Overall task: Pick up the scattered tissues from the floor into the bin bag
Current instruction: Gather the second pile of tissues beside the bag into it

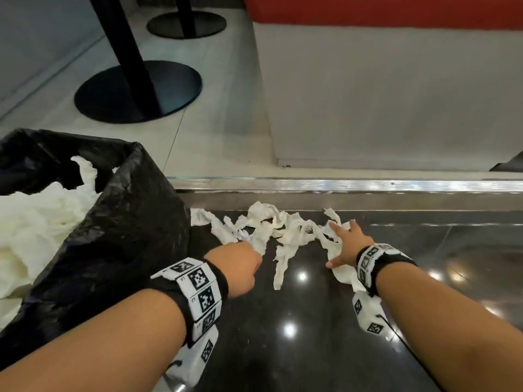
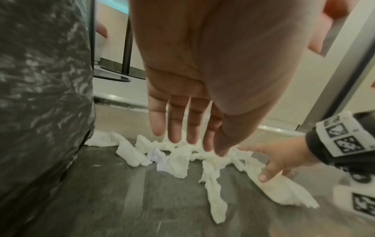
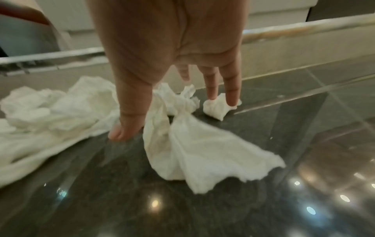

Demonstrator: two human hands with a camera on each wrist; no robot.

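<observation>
Torn white tissues [image 1: 285,230] lie strewn on the dark glossy floor just below a metal step edge. At the left stands the black bin bag [image 1: 119,222], its mouth wide, with white tissues [image 1: 36,222] inside. My left hand [image 1: 249,246] reaches over the left end of the pile beside the bag. The left wrist view shows that hand [image 2: 188,141] with straight fingers above the tissues [image 2: 178,162], holding nothing. My right hand [image 1: 339,244] is spread flat on the right end of the pile. Its fingertips [image 3: 231,99] touch a small scrap, and a long tissue [image 3: 194,152] lies under the palm.
A metal strip [image 1: 339,184] edges a step up to the pale tiled floor. Two black round table bases [image 1: 138,91] with poles stand beyond it at the left. A white bench base [image 1: 396,94] with red above rises at the right. The bag wall [image 2: 40,96] is close to my left hand.
</observation>
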